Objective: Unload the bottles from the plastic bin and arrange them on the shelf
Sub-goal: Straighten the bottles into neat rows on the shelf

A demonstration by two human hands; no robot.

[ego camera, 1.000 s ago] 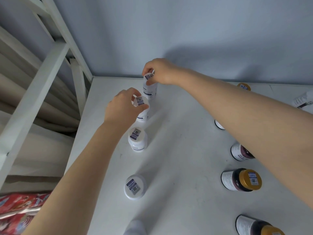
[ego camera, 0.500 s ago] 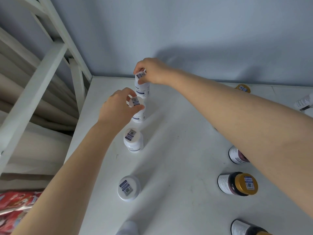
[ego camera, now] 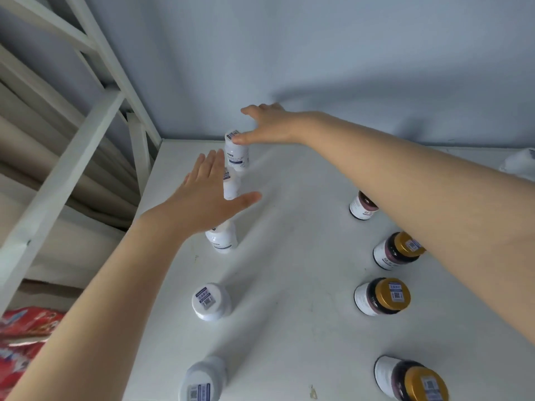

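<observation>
On the white shelf (ego camera: 289,256), white bottles stand upright in a column along the left side. The farthest white bottle (ego camera: 237,153) stands near the back wall, and my right hand (ego camera: 266,125) hovers over it with fingers spread, its thumb tip at the cap. The second white bottle (ego camera: 230,186) stands just in front, partly hidden by my left hand (ego camera: 208,198), which is open and flat above it. Closer stand a third white bottle (ego camera: 222,237), a fourth (ego camera: 210,301) and a fifth (ego camera: 204,380). The plastic bin is out of view.
Dark bottles with gold caps (ego camera: 383,296) stand in a column on the right, partly under my right forearm. A white shelf frame (ego camera: 95,117) rises at the left. A red printed bag (ego camera: 26,331) lies below left. The blue-grey wall closes the back.
Both hands let go of the two far white bottles and opened, lifting slightly. The bottles now stand alone on the shelf.
</observation>
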